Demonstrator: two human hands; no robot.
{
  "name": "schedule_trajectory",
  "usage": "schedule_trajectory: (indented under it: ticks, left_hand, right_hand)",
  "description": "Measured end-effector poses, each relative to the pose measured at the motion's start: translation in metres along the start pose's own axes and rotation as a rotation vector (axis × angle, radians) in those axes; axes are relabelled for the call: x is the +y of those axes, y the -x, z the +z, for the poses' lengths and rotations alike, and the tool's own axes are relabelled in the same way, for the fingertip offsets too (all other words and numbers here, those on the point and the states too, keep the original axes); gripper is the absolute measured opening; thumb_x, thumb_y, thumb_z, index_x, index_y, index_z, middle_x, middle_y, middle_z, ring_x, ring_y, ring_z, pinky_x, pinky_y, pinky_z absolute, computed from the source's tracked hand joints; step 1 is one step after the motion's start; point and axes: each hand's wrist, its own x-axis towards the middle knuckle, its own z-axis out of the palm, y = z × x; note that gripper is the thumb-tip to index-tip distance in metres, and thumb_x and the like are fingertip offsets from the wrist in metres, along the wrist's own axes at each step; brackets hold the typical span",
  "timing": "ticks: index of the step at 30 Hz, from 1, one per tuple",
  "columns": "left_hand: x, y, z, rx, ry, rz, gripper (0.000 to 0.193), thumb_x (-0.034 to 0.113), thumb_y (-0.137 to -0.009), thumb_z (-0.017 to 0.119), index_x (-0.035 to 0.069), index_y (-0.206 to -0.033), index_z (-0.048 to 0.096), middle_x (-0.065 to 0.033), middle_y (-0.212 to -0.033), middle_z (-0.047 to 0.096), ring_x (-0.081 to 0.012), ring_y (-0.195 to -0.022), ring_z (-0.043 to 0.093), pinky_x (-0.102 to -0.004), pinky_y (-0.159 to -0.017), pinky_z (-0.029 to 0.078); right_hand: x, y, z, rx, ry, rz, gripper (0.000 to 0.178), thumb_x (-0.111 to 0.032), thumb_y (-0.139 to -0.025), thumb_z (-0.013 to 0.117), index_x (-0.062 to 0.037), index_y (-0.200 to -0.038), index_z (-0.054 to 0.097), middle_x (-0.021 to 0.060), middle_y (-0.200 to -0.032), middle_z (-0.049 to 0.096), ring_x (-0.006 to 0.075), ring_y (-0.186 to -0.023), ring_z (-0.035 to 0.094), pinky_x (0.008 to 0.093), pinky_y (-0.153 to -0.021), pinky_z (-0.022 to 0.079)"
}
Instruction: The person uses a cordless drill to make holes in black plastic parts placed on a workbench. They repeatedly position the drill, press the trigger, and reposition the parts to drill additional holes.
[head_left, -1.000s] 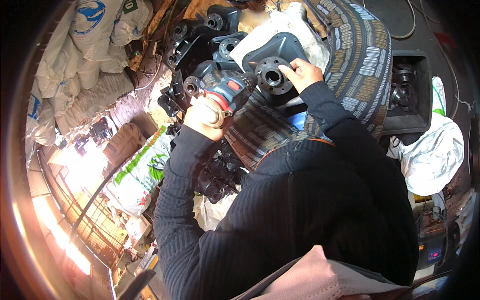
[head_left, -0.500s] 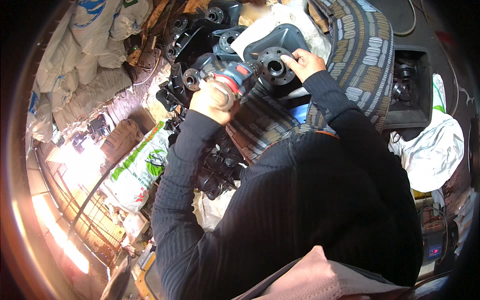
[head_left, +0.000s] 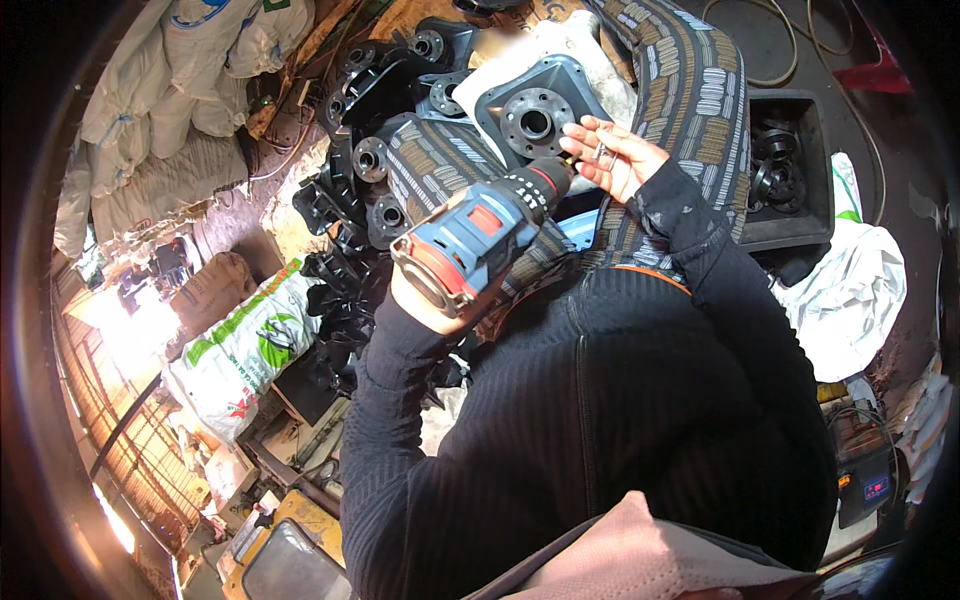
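My left hand (head_left: pixel 428 308) is wrapped round the grip of a blue, red and black cordless drill (head_left: pixel 470 236); the drill largely hides the fingers. Its chuck points up and to the right, close to the fingertips of my right hand (head_left: pixel 622 165). That hand is turned palm up with curled fingers, holding small silvery pieces (head_left: pixel 603 152) that look like screws. Just beyond the drill tip lies a black square-based metal part (head_left: pixel 572 78) topped by a round flange (head_left: pixel 513 112) with holes around a central bore. It rests on a white cloth (head_left: pixel 612 92).
Several similar black flanged parts (head_left: pixel 428 44) are heaped at the far left. Patterned padded fabric (head_left: pixel 655 110) curves around the work spot. A black bin (head_left: pixel 822 170) with dark parts stands to the right, beside a white sack (head_left: pixel 850 310). Another printed sack (head_left: pixel 235 345) lies left.
My left hand has brought the drill nearer and to the right, away from the flange. My right hand has left the flange rim and turned palm up, showing small silvery pieces.
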Motion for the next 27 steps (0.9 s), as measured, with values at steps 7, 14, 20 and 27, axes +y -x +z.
schedule_trajectory:
  ticks: [7,14,20,27]
  left_hand:
    - [0.017,-0.013,0.000,-0.031,0.038,-0.020,0.035,0.015,-0.070,0.071,0.010,-0.104,0.062,-0.0084,-0.096,0.065,-0.0291,-0.089,0.064,-0.0401,-0.081,0.051]
    - [0.004,0.001,0.010,-0.026,0.083,-0.057,0.037,0.017,-0.070,0.072,0.011,-0.104,0.062,-0.0082,-0.098,0.064,-0.0292,-0.090,0.063,-0.0404,-0.082,0.051]
    - [0.001,0.011,0.023,-0.019,0.892,-0.426,0.038,0.020,-0.084,0.048,0.006,-0.120,0.050,-0.0113,-0.114,0.056,-0.0275,-0.104,0.057,-0.0401,-0.092,0.046]
    - [-0.009,0.013,0.035,0.019,1.938,-0.731,0.043,0.014,-0.097,0.032,0.000,-0.137,0.034,-0.0138,-0.133,0.048,-0.0222,-0.117,0.051,-0.0371,-0.103,0.041]
  right_hand:
    - [0.022,0.003,0.003,0.103,-0.160,0.003,0.021,-0.008,-0.095,0.047,-0.0033,-0.116,0.051,0.0174,-0.121,0.058,0.0274,-0.110,0.059,0.0340,-0.078,0.058]
    - [0.025,0.001,0.013,0.232,-0.084,-0.068,0.016,-0.004,-0.093,0.050,-0.0052,-0.109,0.051,0.0196,-0.113,0.062,0.0268,-0.103,0.063,0.0370,-0.081,0.056]
    - [0.028,0.003,0.023,0.287,0.052,-0.134,0.017,-0.004,-0.093,0.049,-0.0033,-0.111,0.047,0.0201,-0.112,0.061,0.0273,-0.102,0.063,0.0375,-0.083,0.054]
    - [0.033,-0.001,0.027,0.382,0.094,-0.145,0.018,-0.004,-0.094,0.049,-0.0026,-0.111,0.047,0.0195,-0.112,0.061,0.0282,-0.102,0.063,0.0395,-0.085,0.054]
